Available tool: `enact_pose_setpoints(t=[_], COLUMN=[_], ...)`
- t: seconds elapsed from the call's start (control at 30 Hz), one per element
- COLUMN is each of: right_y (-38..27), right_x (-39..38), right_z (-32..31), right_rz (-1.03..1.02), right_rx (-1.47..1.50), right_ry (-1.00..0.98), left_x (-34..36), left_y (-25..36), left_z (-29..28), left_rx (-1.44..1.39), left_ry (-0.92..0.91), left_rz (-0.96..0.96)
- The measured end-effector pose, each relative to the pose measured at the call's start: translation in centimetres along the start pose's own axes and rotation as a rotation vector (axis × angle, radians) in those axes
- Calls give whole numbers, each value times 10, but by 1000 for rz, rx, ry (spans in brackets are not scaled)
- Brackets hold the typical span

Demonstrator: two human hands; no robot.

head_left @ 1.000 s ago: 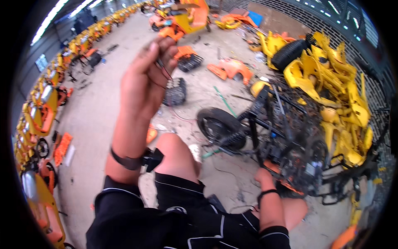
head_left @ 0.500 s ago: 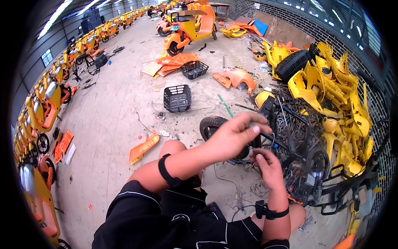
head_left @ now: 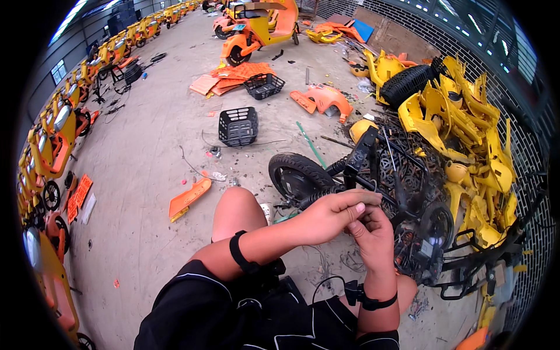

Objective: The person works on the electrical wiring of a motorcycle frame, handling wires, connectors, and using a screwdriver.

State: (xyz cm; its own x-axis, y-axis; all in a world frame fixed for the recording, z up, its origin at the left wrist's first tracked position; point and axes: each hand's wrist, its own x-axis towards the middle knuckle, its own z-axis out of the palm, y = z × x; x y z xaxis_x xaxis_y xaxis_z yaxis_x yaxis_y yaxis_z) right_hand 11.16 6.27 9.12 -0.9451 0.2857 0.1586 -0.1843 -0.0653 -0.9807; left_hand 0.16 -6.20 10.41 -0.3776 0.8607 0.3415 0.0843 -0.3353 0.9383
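My left hand [head_left: 329,214] and my right hand [head_left: 371,234] meet in front of me, fingertips together, right beside a stripped black scooter frame [head_left: 373,166]. Both pinch a small dark part between them; the fingers hide most of it, so I cannot tell what it is. My left hand lies over the fingers of my right. Each wrist wears a black band. The frame's front wheel [head_left: 296,174] lies just left of my hands, past my bare knee [head_left: 233,213].
A heap of yellow plastic body panels [head_left: 461,128] and a black tyre [head_left: 413,83] lie right of the frame. On the concrete floor are a black basket [head_left: 237,125], an orange panel [head_left: 188,199] and other orange parts. Orange scooters [head_left: 52,146] line the left side.
My left hand, raised high over the floor a second ago, has come down to the right and joined my right hand at the scooter frame. The view has tilted down.
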Motion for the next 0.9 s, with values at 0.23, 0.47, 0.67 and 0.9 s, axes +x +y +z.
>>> enact_pose_setpoints(t=[0.23,0.47,0.67,0.9], right_y=[6,12,24,17], right_x=[-2,0,2,7], right_z=[-12,-20,-18,-4], right_rz=[-5,8,-24,37], right_rx=[33,-4,-102,54], right_ry=[280,319,282,331], left_x=[-8,-6,-11,-18], left_y=[-49,-62,-70,-73], left_z=[10,10,0,-9], left_rx=[-138,179,181,-314], left_ry=[48,126,98,106], left_rz=[-93,-102,-93,-173])
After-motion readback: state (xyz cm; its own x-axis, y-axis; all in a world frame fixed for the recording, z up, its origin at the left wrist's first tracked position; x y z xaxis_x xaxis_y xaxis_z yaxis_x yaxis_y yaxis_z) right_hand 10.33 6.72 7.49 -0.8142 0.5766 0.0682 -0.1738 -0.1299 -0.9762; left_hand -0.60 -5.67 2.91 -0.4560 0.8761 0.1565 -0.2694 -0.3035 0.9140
